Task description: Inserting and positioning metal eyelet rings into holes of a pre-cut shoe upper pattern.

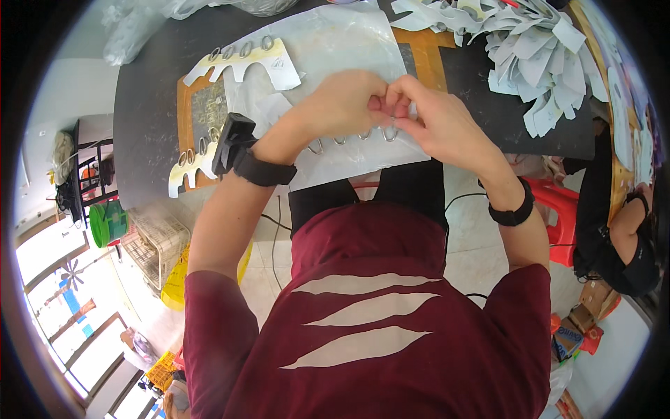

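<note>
My left hand (345, 101) and my right hand (443, 122) meet over a translucent plastic sheet (335, 42) at the table's near edge. Both hands are closed, fingertips pinched together; what lies between them is too small and covered to make out. Just below the fingertips is a silvery wire loop (389, 134), close to my right thumb. Several similar loops, such as a ring (340, 140), line up to its left. Beyond my left wrist lies a white scalloped card (269, 66) with several metal rings along its top. A similar ringed card (185, 174) sits partly behind my wrist-worn device.
A heap of white paper cards (537, 70) covers the table's right side. Clear plastic bags (132, 28) lie at the far left of the dark table (150, 105). Right of me stand a red stool (555, 216) and another person (621, 237). A green bucket (108, 223) is at left.
</note>
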`<state>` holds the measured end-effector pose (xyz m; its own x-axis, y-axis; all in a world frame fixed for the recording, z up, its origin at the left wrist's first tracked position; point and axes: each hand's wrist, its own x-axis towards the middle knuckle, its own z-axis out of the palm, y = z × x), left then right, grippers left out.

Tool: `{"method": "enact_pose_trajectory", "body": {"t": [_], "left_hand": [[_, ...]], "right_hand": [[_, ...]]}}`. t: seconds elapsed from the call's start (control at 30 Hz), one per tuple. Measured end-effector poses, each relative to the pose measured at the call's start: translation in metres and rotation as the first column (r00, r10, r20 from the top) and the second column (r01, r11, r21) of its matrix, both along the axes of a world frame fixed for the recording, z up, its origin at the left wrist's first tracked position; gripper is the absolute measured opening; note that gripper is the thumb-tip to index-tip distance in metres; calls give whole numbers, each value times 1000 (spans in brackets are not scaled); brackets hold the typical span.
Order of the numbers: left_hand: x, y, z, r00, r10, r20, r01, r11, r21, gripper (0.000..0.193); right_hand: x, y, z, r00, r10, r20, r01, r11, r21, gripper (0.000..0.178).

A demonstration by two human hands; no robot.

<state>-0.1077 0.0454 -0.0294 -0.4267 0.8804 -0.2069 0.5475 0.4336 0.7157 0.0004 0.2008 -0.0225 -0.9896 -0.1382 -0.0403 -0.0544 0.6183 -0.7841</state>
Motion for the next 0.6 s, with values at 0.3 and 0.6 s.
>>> {"method": "enact_pose_trajectory", "body": {"t": [0.3, 0.6], "left_hand": [[2, -1, 2, 1000, 20, 0, -20, 999, 39, 16], [4, 0, 2, 998, 50, -46, -49, 999, 15, 19]], "right_hand": [[11, -13, -13, 974, -212, -77, 218, 973, 82, 26], [10, -17, -11, 949, -313, -44, 316, 940, 129, 28]]}}
